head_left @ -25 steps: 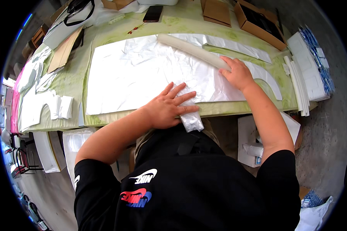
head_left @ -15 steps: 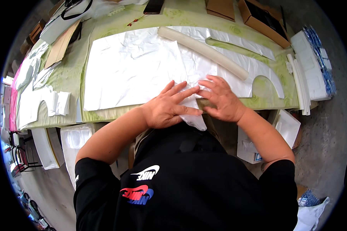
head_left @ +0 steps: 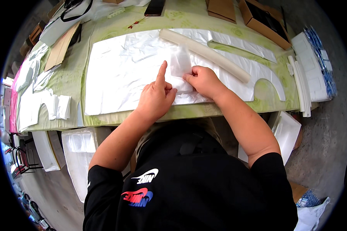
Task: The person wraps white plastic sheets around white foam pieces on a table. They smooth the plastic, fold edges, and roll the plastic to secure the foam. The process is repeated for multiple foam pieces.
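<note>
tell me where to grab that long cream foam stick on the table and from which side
Grip the foam stick around its middle, coming from above with fingers across its narrow width. It lies flat and slanted on the white plastic sheets, bare along its length. The right hand is nearest; the left hand rests further off.

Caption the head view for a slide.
Both hands, left and right, hold a small clear plastic bag over white sheets.
</note>
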